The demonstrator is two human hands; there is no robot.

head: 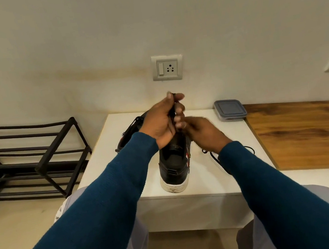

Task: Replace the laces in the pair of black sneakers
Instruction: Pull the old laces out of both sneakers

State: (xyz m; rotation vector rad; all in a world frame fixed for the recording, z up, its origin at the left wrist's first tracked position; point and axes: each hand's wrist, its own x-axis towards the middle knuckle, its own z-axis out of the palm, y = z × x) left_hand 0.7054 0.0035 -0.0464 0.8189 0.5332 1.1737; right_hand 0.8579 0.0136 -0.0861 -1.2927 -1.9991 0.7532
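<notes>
A black sneaker (174, 165) with a white sole stands on the white table (235, 135), heel toward me. My left hand (164, 120) is raised above it and grips a black lace (171, 110), thumb and forefinger pinching its end up high. My right hand (202, 131) is at the sneaker's right side by the eyelets, fingers curled; what it pinches is hidden. The second black sneaker (130, 131) lies behind my left wrist, mostly hidden. A loose black lace (213, 156) lies on the table under my right wrist.
A grey lidded container (229, 110) sits at the table's back right. A wooden surface (309, 130) adjoins the table on the right. A black metal shoe rack (29, 157) stands on the floor at left. A wall socket (167, 67) is behind the table.
</notes>
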